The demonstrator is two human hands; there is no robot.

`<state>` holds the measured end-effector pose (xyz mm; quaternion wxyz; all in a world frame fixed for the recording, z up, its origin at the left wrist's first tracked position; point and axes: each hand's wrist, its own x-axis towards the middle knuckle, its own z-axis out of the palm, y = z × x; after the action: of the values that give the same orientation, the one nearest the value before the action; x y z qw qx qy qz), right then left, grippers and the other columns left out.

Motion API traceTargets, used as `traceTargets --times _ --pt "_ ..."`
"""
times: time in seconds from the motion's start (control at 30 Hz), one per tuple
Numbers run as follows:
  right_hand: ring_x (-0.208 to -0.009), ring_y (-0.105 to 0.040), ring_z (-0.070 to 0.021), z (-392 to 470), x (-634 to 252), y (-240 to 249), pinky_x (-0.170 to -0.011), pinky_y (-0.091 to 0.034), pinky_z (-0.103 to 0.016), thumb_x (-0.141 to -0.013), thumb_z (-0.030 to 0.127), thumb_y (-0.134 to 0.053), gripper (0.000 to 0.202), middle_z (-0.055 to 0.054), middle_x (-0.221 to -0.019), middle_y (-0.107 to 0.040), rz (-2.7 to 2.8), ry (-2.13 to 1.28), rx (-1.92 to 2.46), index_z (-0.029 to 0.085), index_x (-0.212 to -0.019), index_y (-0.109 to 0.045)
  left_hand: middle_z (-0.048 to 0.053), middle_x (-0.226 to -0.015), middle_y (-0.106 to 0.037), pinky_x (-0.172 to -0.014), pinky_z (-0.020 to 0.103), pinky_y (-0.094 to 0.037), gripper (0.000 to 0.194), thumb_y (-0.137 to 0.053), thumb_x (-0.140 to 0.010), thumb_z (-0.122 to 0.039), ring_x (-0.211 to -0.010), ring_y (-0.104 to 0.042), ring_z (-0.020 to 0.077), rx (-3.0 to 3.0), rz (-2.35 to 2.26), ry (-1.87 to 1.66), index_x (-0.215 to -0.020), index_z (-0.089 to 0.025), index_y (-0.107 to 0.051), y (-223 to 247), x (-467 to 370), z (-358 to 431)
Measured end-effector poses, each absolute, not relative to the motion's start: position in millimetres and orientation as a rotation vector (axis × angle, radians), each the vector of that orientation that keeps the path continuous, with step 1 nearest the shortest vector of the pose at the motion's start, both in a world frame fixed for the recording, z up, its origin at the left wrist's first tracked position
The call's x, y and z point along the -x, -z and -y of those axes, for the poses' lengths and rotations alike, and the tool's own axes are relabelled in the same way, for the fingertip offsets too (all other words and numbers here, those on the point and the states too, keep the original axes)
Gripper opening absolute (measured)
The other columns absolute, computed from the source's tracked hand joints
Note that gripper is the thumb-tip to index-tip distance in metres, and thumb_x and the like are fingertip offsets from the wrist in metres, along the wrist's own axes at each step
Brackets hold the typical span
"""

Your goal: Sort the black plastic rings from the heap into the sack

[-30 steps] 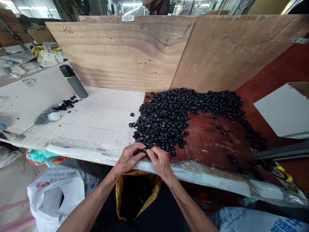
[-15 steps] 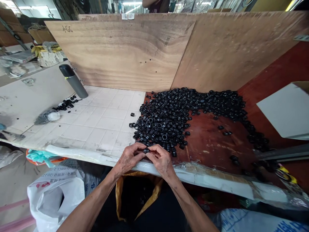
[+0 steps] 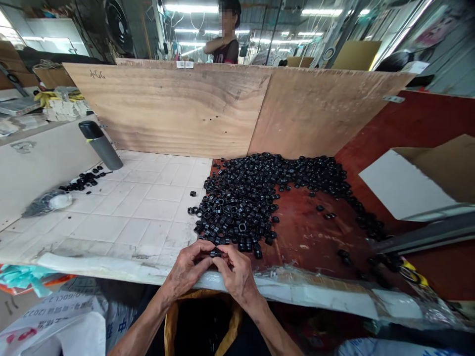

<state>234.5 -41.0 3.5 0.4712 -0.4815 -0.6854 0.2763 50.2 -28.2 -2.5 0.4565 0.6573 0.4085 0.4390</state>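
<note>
Between the fingertips of both hands is a small black ring-shaped part (image 3: pixel 215 252), held just above the table's front edge. My left hand (image 3: pixel 188 267) grips it from the left with thumb and fingers pinched. From the other side, my right hand (image 3: pixel 237 273) is closed on the same part. Right behind the hands lies a large heap of black plastic rings (image 3: pixel 241 207), spread toward the back right over a red-brown board (image 3: pixel 297 217). Below my hands hangs an open yellow-rimmed bag (image 3: pixel 171 321), dark inside.
A grey bottle (image 3: pixel 104 148) stands at the back left, near a plastic bag of dark pieces (image 3: pixel 42 202). A wooden partition (image 3: pixel 178 109) closes off the back. At right are a white carton (image 3: pixel 404 183) and a metal bar (image 3: pixel 415 230). Beyond the partition is a person (image 3: pixel 226 44).
The camera view has tilted up and shifted right, showing more of the room and a person behind the partition. Both hands stay together on the small black part.
</note>
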Motion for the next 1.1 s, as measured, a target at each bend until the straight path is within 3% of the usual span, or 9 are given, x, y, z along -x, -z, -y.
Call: traceTargets --times 0.13,0.27,0.43,0.53,0.63,0.77,0.9,1.1 --pt "-0.059 -0.063 -0.0156 37.4 -233.2 -2.9 -0.058 -0.051 -0.024 -0.094 0.031 -0.064 0.015 -0.003 -0.072 -0.069 1.667 -0.697 1.177 0.020 -0.091 -0.073 0.009 -0.113 -0.071 -0.090 0.034 -0.061 0.022 -0.069 -0.093 -0.032 -0.101 -0.071 0.0205 -1.633 -1.019 -1.116 -0.111 -0.018 -0.071 1.4 -51.0 27.0" --pt "-0.062 -0.063 -0.0155 37.4 -233.8 1.7 -0.062 -0.053 -0.025 -0.091 0.034 -0.069 0.018 -0.003 -0.076 -0.069 1.590 -0.670 1.173 0.018 -0.100 -0.072 0.009 -0.111 -0.072 -0.096 0.035 -0.058 0.020 -0.069 -0.093 -0.029 -0.105 -0.070 0.0204 -1.701 -1.013 -1.115 -0.111 -0.019 -0.071 -1.2 -52.1 26.3" --pt "-0.070 -0.066 -0.0165 42.8 -238.9 -1.8 -0.068 -0.056 -0.026 -0.092 0.031 -0.065 0.015 -0.004 -0.083 -0.070 1.580 -0.779 1.149 0.019 -0.099 -0.070 0.009 -0.112 -0.072 -0.097 0.034 -0.056 0.018 -0.068 -0.094 -0.028 -0.106 -0.068 0.0201 -1.727 -1.017 -1.106 -0.110 -0.020 -0.072 -5.7 -53.0 28.7" --pt "-0.064 -0.067 -0.0154 43.4 -238.9 -3.4 -0.060 -0.054 -0.024 -0.093 0.029 -0.060 0.016 -0.004 -0.081 -0.070 1.561 -0.856 1.155 0.018 -0.101 -0.069 0.008 -0.113 -0.072 -0.099 0.034 -0.055 0.018 -0.068 -0.094 -0.027 -0.108 -0.068 0.0198 -1.753 -1.020 -1.109 -0.111 -0.020 -0.072 -6.1 -52.3 29.5" --pt "-0.059 -0.065 -0.0146 41.7 -236.5 -2.7 -0.059 -0.051 -0.024 -0.096 0.029 -0.056 0.016 -0.003 -0.076 -0.070 1.604 -0.799 1.202 0.019 -0.093 -0.068 0.009 -0.114 -0.073 -0.100 0.036 -0.055 0.019 -0.067 -0.095 -0.027 -0.108 -0.068 0.0204 -1.783 -1.030 -1.104 -0.112 -0.020 -0.072 -4.6 -51.3 29.3" --pt "-0.066 -0.064 -0.0167 39.1 -235.3 -6.3 -0.067 -0.048 -0.026 -0.099 0.028 -0.050 0.024 -0.003 -0.073 -0.068 1.724 -0.645 1.222 0.020 -0.083 -0.065 0.009 -0.113 -0.073 -0.101 0.038 -0.055 0.019 -0.066 -0.095 -0.028 -0.108 -0.068 0.0209 -1.815 -1.040 -1.113 -0.111 -0.020 -0.072 -3.7 -51.0 28.7" --pt "-0.062 -0.058 -0.0147 36.9 -236.6 -11.3 -0.063 -0.044 -0.025 -0.098 0.027 -0.052 0.024 -0.001 -0.071 -0.066 1.718 -0.673 1.223 0.021 -0.077 -0.063 0.009 -0.114 -0.073 -0.101 0.037 -0.055 0.019 -0.067 -0.094 -0.025 -0.110 -0.068 0.0208 -1.825 -1.037 -1.100 -0.112 -0.020 -0.072 -4.6 -51.4 28.5" --pt "-0.056 -0.050 -0.0132 34.8 -231.2 -8.3 -0.060 -0.040 -0.025 -0.102 0.030 -0.047 0.041 0.001 -0.058 -0.054 1.744 -0.636 1.305 0.022 -0.061 -0.053 0.009 -0.111 -0.074 -0.101 0.040 -0.056 0.021 -0.070 -0.092 -0.027 -0.109 -0.069 0.0223 -1.808 -1.075 -1.141 -0.111 -0.019 -0.073 -4.6 -51.1 27.8"
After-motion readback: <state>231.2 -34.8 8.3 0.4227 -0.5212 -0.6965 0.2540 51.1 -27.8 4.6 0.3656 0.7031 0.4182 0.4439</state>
